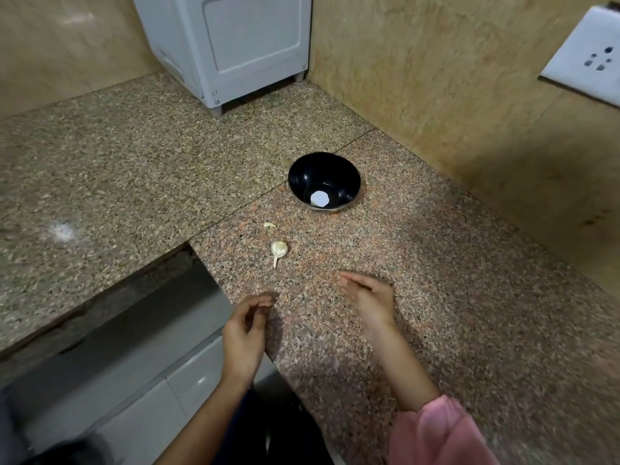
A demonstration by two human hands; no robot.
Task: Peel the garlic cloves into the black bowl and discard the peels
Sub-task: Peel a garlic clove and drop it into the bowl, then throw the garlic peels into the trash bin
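With left grip (246, 333) loosely curled and right grip (367, 297) spread, both empty, the clove (279, 249) lies on the surface (436, 263) just ahead between them, bowl (302, 169) beyond; a careless pinch could flick it off the near edge.

- Black bowl (303, 177): round, glossy, standing upright. A small white roundish piece (319, 199) lies on its bottom.
- Garlic clove (279, 249): pale, skin on, lying near the bowl on its front-left side, thin tail pointing away from the bowl.
- Small pale scrap (269, 225): curved, lying between clove and bowl, touching neither.
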